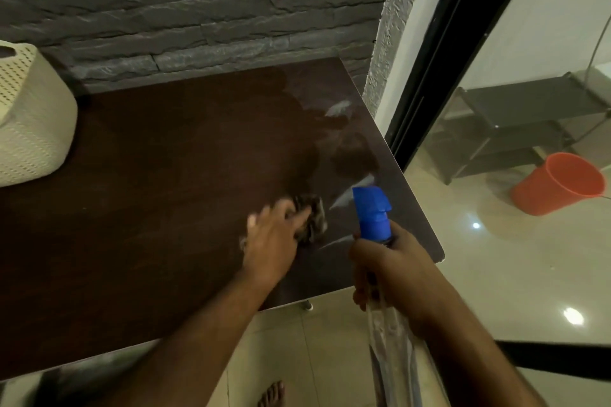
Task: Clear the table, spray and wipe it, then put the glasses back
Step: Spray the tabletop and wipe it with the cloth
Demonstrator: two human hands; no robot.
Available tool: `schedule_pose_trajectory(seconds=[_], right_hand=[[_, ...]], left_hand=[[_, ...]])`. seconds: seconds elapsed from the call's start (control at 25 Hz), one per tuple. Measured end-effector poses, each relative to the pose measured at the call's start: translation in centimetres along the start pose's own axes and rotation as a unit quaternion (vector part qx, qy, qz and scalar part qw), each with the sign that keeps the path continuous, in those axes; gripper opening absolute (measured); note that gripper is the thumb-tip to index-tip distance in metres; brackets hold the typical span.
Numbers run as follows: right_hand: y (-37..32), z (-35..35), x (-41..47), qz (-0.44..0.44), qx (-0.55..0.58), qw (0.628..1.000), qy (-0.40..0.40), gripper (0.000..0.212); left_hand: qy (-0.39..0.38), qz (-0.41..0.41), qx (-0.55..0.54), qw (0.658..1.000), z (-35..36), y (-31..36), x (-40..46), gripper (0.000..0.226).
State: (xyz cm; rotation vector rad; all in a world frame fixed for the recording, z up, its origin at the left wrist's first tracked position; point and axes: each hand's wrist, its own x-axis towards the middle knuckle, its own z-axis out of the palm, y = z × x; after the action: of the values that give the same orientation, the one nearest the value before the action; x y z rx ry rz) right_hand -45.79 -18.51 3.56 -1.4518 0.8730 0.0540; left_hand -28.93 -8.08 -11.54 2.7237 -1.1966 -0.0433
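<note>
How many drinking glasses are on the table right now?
0. The dark table holds only a cream perforated basket at its left and the cloth under the left hand; glasses may lie off frame.

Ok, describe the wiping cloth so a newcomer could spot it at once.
Start at the dark brown table against the grey stone wall and go to its near right part. There the left hand presses a small, crumpled, dark mottled cloth onto the top, just left of the blue-headed spray bottle held by the right hand.

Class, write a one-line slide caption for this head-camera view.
Left hand wipes the dark table with a cloth while the right hand holds a blue-topped spray bottle.
</note>
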Motion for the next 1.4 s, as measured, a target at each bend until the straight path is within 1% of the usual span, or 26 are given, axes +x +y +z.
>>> schedule_pose_trajectory(seconds=[0.04, 0.08, 0.12, 0.16, 0.24, 0.32, 0.4, 0.44, 0.48, 0.52, 0.56, 0.64, 0.68, 0.72, 0.8, 0.84, 0.88, 0.92, 0.96, 1.0, 1.12, 1.16, 1.2, 1.24, 1.32, 1.4], right_hand=[[-0.1, 0.0, 0.1, -0.001, -0.008, 1.0, -0.001, 0.024], [-0.4, -0.1, 0.2, -0.004, -0.018, 1.0, 0.002, 0.024], [-0.7, -0.2, 0.4, -0.011, -0.027, 1.0, 0.006, 0.024], [-0.9, -0.3, 0.8, -0.019, -0.036, 0.999, 0.01, 0.025], [-1.1, -0.4, 1.7, -0.029, -0.037, 0.999, 0.018, 0.026], [-1.1, -0.1, 2.1, -0.031, -0.032, 0.999, 0.019, 0.025], [-1.2, 0.4, 1.7, -0.029, -0.035, 0.999, 0.015, 0.023], [-1.4, 0.5, 1.4, -0.027, -0.035, 0.999, 0.012, 0.022], [-1.5, 0.5, 1.1, -0.026, -0.035, 0.999, 0.008, 0.022], [-1.6, 0.5, 0.9, -0.025, -0.034, 0.999, 0.003, 0.022], [-1.6, 0.4, 0.9, -0.025, -0.035, 0.999, -0.001, 0.023], [-1.4, 0.3, 0.8, -0.029, -0.042, 0.999, -0.003, 0.024], [-1.1, 0.3, 0.7, -0.033, -0.046, 0.998, 0.0, 0.024], [-0.8, 0.4, 0.5, -0.039, -0.051, 0.998, 0.004, 0.023], [-0.5, 0.6, -0.4, -0.043, -0.057, 0.997, 0.002, 0.02], [-0.5, 0.7, -1.2, -0.041, -0.052, 0.998, -0.005, 0.019], [-0.6, 0.7, -2.0, -0.04, -0.046, 0.998, -0.013, 0.018], [-0.5, 0.5, -2.6, -0.038, -0.042, 0.998, -0.019, 0.018], [-0.4, 0.3, -3.1, -0.033, -0.04, 0.998, -0.024, 0.019], [-0.3, -0.1, -3.6, -0.027, -0.037, 0.999, -0.027, 0.02], [0.8, -1.4, -4.5, -0.024, -0.039, 0.999, -0.023, 0.022], [1.3, -1.5, -4.7, -0.022, -0.04, 0.999, -0.021, 0.022], [1.7, -1.5, -4.9, -0.018, -0.039, 0.999, -0.017, 0.022], [2.0, -1.4, -5.1, -0.015, -0.042, 0.999, -0.013, 0.022], [2.8, -1.1, -5.9, -0.009, -0.061, 0.998, -0.014, 0.022], [3.5, -1.1, -6.9, -0.002, -0.076, 0.997, -0.023, 0.023]], left_hand=[[-0.002, 0.013, -0.021, 1.0, 0.0, -1.3, -3.0, 0.058], [0.009, 0.006, -0.029, 1.0, -0.5, -3.6, -3.4, 0.061], [0.03, -0.032, -0.013, 0.999, -0.6, -6.0, -1.6, 0.061], [0.026, -0.089, -0.004, 0.996, -1.0, -7.4, 1.9, 0.058], [0.044, -0.167, -0.032, 0.984, -1.7, -7.7, 9.2, 0.051], [0.008, -0.121, -0.017, 0.993, -1.3, -3.0, 10.7, 0.046], [-0.015, -0.021, -0.02, 0.999, 0.0, 0.2, 4.1, 0.046], [-0.012, 0.022, -0.031, 0.999, 0.0, 0.2, -0.4, 0.051], [-0.014, 0.031, -0.053, 0.998, -0.5, -1.0, -4.0, 0.059], [0.011, 0.031, -0.055, 0.998, -0.7, -3.0, -5.3, 0.065], [0.027, 0.007, -0.038, 0.999, -0.9, -5.2, -4.5, 0.065], [0.03, -0.11, -0.025, 0.993, -1.6, -7.6, 0.8, 0.057], [0.051, -0.166, -0.047, 0.984, -1.4, -7.7, 3.9, 0.053], [0.048, -0.194, -0.056, 0.978, -1.9, -6.0, 5.8, 0.049], [0.019, -0.164, -0.064, 0.984, -1.5, -0.9, 4.9, 0.042], [0.014, -0.105, -0.055, 0.993, -0.8, 1.0, 2.2, 0.043], [0.001, -0.036, -0.039, 0.999, -0.6, 1.8, -1.3, 0.047], [-0.003, 0.007, -0.035, 0.999, -0.4, 1.2, -4.8, 0.053], [0.0, 0.022, -0.032, 0.999, -0.4, -0.4, -7.8, 0.059], [0.013, 0.01, -0.034, 0.999, -0.6, -3.0, -9.2, 0.064], [0.03, -0.15, 0.001, 0.988, -2.4, -9.3, -5.6, 0.059], [0.036, -0.201, -0.001, 0.979, -2.5, -9.4, -3.5, 0.055], [0.042, -0.216, -0.008, 0.975, -2.3, -7.8, -1.8, 0.052], [0.037, -0.2, -0.016, 0.979, -1.7, -5.4, -1.0, 0.052], [0.022, -0.128, -0.015, 0.991, -0.3, -0.7, -1.8, 0.056], [0.023, -0.079, -0.013, 0.996, 0.1, -0.6, -3.7, 0.058]])
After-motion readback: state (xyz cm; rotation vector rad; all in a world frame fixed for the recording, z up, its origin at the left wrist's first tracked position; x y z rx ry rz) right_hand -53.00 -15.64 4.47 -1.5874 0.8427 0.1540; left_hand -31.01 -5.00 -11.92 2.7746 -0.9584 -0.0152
